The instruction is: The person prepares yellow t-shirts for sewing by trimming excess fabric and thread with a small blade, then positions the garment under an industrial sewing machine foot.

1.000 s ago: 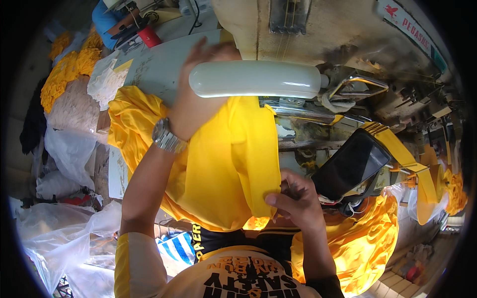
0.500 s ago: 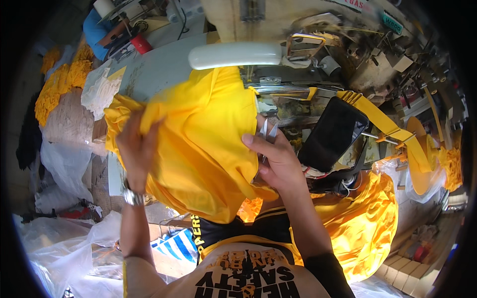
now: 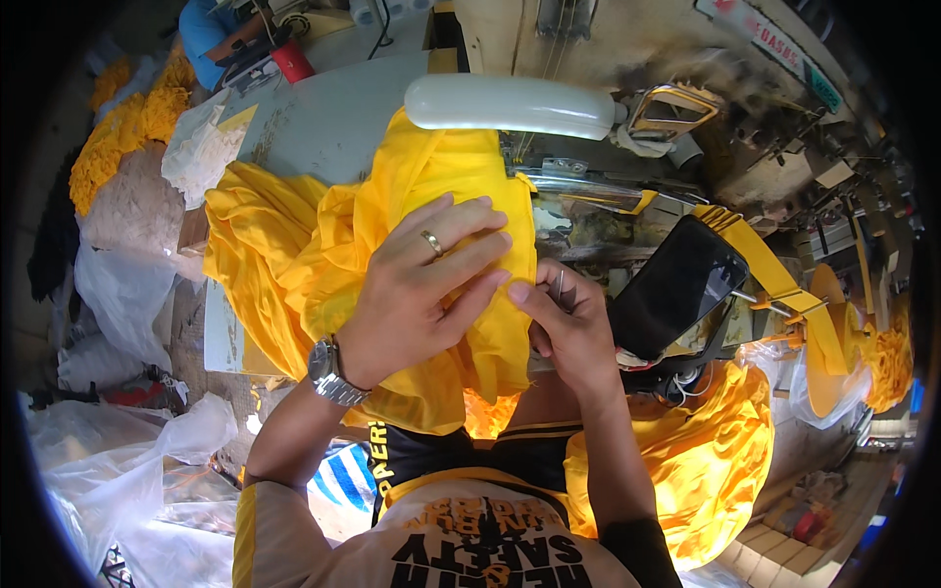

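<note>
Landmark: white tubular lamp [image 3: 510, 106]. Yellow fabric [image 3: 343, 235] sits below it, top end running up under the lamp's left half, folds spreading down-left over the table [image 3: 323, 118] and down to the lap. Left hand [image 3: 426, 279], below the lamp, lies on the cloth with fingers extended, grip not closed on anything, just pressing. Right hand [image 3: 569, 318], below the lamp's right half, pinches the fabric's right edge thumb-to-finger, grip closed on it. Slim metal tool [image 3: 560, 284] shows between that hand's fingers, tip mostly hidden, maybe snips. Main risk, my judgement: tool sits right beside the edge, so a careless squeeze could nick cloth. Also, folds bunched under the left palm could crease or shift if pressure is uneven; loose cloth hanging lapward could drag the edge out of the pinch. Black smartphone [image 3: 676, 286], below-right of the lamp, is near the right hand, so a wide swing could bump it or the yellow band [image 3: 774, 269] beside it.
</note>
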